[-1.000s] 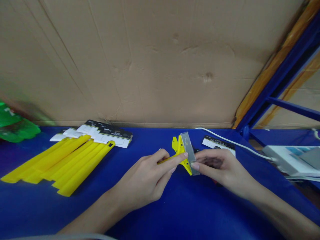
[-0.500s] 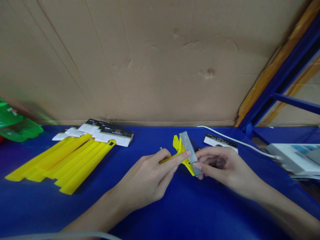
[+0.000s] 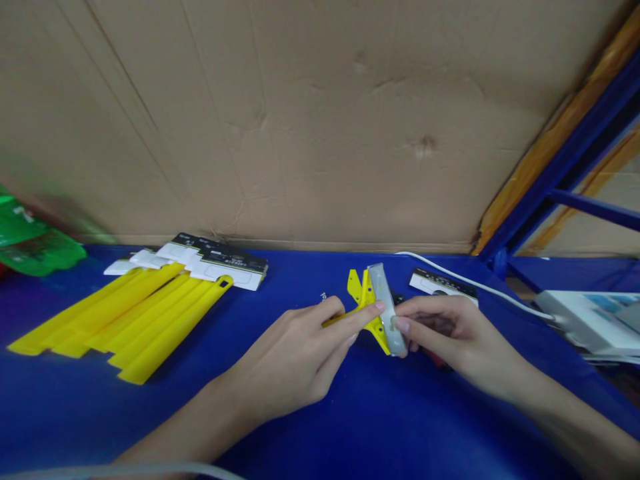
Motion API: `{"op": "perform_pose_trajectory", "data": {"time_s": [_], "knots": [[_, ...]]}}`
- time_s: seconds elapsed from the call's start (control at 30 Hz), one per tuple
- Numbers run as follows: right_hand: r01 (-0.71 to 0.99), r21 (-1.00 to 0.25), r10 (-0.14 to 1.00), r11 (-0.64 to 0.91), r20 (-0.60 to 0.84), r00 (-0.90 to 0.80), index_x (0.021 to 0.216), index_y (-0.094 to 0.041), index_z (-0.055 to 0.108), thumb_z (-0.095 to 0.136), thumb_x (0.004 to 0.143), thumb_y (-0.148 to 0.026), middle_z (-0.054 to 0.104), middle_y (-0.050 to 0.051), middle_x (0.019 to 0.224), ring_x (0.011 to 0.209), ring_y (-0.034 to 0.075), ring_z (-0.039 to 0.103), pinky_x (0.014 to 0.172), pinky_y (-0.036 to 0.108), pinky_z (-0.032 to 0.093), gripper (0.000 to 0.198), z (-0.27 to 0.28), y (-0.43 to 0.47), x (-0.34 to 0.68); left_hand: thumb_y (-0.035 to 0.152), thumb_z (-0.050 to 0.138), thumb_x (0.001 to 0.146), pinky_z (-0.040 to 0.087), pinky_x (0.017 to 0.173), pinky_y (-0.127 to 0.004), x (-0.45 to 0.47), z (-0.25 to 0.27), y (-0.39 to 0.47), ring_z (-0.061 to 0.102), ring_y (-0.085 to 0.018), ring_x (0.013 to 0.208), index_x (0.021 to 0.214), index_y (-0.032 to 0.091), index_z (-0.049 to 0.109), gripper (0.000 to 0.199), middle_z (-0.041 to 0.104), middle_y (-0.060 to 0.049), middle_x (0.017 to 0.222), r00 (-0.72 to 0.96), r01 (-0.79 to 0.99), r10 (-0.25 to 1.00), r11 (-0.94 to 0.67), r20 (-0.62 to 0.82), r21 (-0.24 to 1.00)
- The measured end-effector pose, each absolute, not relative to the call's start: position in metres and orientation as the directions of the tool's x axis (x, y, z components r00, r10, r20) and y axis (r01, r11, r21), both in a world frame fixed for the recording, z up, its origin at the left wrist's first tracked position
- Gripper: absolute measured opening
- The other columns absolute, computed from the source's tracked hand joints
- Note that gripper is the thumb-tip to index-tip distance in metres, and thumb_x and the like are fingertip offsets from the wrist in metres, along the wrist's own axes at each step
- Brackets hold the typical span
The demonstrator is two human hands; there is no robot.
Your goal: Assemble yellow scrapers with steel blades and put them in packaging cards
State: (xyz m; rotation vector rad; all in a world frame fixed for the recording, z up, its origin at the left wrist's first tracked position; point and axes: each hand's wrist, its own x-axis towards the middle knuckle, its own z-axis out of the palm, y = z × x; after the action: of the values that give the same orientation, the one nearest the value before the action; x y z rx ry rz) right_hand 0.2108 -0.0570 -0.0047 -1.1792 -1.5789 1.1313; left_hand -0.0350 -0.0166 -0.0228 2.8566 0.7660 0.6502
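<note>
My left hand is closed round the handle of a yellow plastic tool, whose flared head has small holes. Its index finger reaches across onto a flat grey strip, which lies slanted along the head. On the right, my right hand pinches the strip's lower part between thumb and fingers. Strip and head sit together; whether they are fastened cannot be seen. Behind my right hand, a dark object with a red part is mostly hidden.
Several yellow sleeve-like pieces with black-and-white cards lie on the blue table at left. A green bottle is beyond them. Another card, a white cable and a white box are at right. Cardboard stands behind.
The grey strip has shifted slightly right and turned a little more upright against the yellow head. Both hands keep their grip, and the view has moved slightly.
</note>
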Motion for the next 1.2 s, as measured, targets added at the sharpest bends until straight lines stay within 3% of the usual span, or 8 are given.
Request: {"op": "perform_pose_trajectory", "data": {"time_s": [0.13, 0.33, 0.47, 0.57, 0.67, 0.9, 1.2], "knots": [[0.236, -0.961, 0.973, 0.144, 0.094, -0.21, 0.085, -0.018, 0.079, 0.078, 0.088, -0.053, 0.072, 0.003, 0.064, 0.053, 0.012, 0.059, 0.045, 0.023, 0.04, 0.035, -0.0064, -0.0573, 0.2118, 0.018, 0.047, 0.106, 0.063, 0.079, -0.036, -0.0353, -0.0245, -0.0163, 0.069, -0.019, 0.086, 0.157, 0.032, 0.042, 0.053, 0.065, -0.002, 0.106, 0.787, 0.457, 0.486, -0.873, 0.379, 0.17], [0.24, -0.962, 0.981, 0.133, 0.093, -0.17, 0.082, -0.02, 0.08, 0.08, 0.082, -0.059, 0.063, -0.001, 0.057, 0.042, 0.008, 0.043, 0.037, 0.023, 0.032, 0.039, -0.0082, -0.0563, 0.2092, 0.007, 0.051, 0.101, 0.064, 0.075, -0.035, -0.0336, -0.0211, -0.0165, 0.068, -0.018, 0.082, 0.158, 0.033, 0.041, 0.064, 0.065, -0.003, 0.108, 0.805, 0.485, 0.505, -0.862, 0.312, 0.144], [0.237, -0.963, 0.983, 0.131, 0.095, -0.157, 0.085, -0.021, 0.082, 0.086, 0.078, -0.051, 0.068, 0.0, 0.063, 0.047, 0.009, 0.049, 0.041, 0.023, 0.037, 0.031, -0.008, -0.0563, 0.2077, 0.007, 0.051, 0.1, 0.064, 0.073, -0.038, -0.0328, -0.0191, -0.0179, 0.067, -0.018, 0.077, 0.16, 0.038, 0.038, 0.069, 0.064, -0.002, 0.104, 0.811, 0.501, 0.511, -0.858, 0.286, 0.114], [0.228, -0.966, 0.982, 0.124, 0.088, -0.164, 0.083, -0.021, 0.082, 0.087, 0.078, -0.047, 0.069, 0.001, 0.065, 0.05, 0.01, 0.052, 0.045, 0.023, 0.041, 0.027, -0.0053, -0.0573, 0.2074, 0.008, 0.05, 0.101, 0.065, 0.079, -0.039, -0.0329, -0.0202, -0.0183, 0.068, -0.018, 0.079, 0.16, 0.036, 0.038, 0.066, 0.064, -0.002, 0.103, 0.811, 0.472, 0.503, -0.865, 0.3, 0.173], [0.224, -0.968, 0.984, 0.116, 0.081, -0.158, 0.078, -0.02, 0.079, 0.089, 0.076, -0.045, 0.063, -0.002, 0.057, 0.043, 0.008, 0.044, 0.039, 0.022, 0.034, 0.027, -0.0022, -0.0582, 0.207, 0.01, 0.051, 0.102, 0.065, 0.082, -0.039, -0.0331, -0.0215, -0.0193, 0.07, -0.019, 0.084, 0.158, 0.032, 0.041, 0.061, 0.065, -0.002, 0.105, 0.804, 0.455, 0.494, -0.869, 0.331, 0.193], [0.204, -0.972, 0.981, 0.117, 0.081, -0.174, 0.074, -0.02, 0.077, 0.09, 0.076, -0.042, 0.062, -0.003, 0.057, 0.044, 0.007, 0.043, 0.039, 0.022, 0.032, 0.026, -0.002, -0.0566, 0.2062, 0.005, 0.052, 0.098, 0.066, 0.076, -0.038, -0.0333, -0.0181, -0.022, 0.071, -0.021, 0.085, 0.158, 0.03, 0.042, 0.065, 0.066, -0.004, 0.109, 0.819, 0.494, 0.504, -0.862, 0.274, 0.112], [0.185, -0.977, 0.985, 0.108, 0.079, -0.157, 0.071, -0.02, 0.073, 0.09, 0.075, -0.042, 0.066, -0.002, 0.058, 0.046, 0.009, 0.049, 0.044, 0.023, 0.038, 0.028, -0.0048, -0.0555, 0.2067, 0.006, 0.054, 0.098, 0.066, 0.073, -0.041, -0.032, -0.0208, -0.0184, 0.072, -0.022, 0.082, 0.157, 0.031, 0.044, 0.065, 0.066, -0.004, 0.104, 0.812, 0.49, 0.49, -0.868, 0.319, 0.086]]}}
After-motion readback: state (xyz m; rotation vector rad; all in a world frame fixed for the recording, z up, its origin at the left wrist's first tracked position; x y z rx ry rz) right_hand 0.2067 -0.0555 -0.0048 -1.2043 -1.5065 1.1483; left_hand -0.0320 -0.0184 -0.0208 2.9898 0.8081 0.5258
